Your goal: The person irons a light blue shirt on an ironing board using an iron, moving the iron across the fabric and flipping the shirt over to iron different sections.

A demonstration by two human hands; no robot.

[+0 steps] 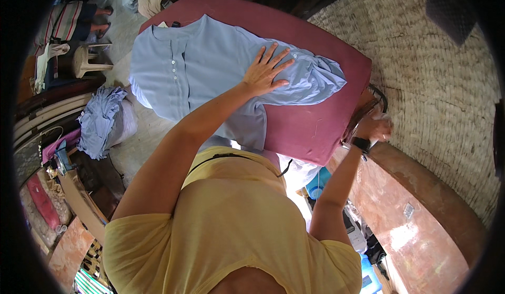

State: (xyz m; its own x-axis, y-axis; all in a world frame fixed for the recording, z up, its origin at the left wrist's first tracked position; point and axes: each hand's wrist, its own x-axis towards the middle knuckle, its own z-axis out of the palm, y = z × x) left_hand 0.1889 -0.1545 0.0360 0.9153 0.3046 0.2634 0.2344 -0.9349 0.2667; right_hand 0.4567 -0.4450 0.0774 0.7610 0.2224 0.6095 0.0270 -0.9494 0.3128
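A light blue button-front shirt [210, 52] lies spread over a padded board with a maroon cover [300, 128]. Flat on the shirt's sleeve, fingers spread, rests my left hand [267, 72]. The sleeve is creased and bunched toward its far right end. Off the board's right end is my right hand [374, 127], a dark band round its wrist. Its fingers are curled and somewhat blurred, and what they grip cannot be made out. Right beside it are a dark, shadowed object and a black cord [380, 95].
At the left, a heap of blue clothing [100, 120] lies on a pale bundle. A plastic stool [87, 60] stands farther back, near another person's legs [97, 20]. A woven wall [421, 78] and a reddish ledge [405, 199] border the right side.
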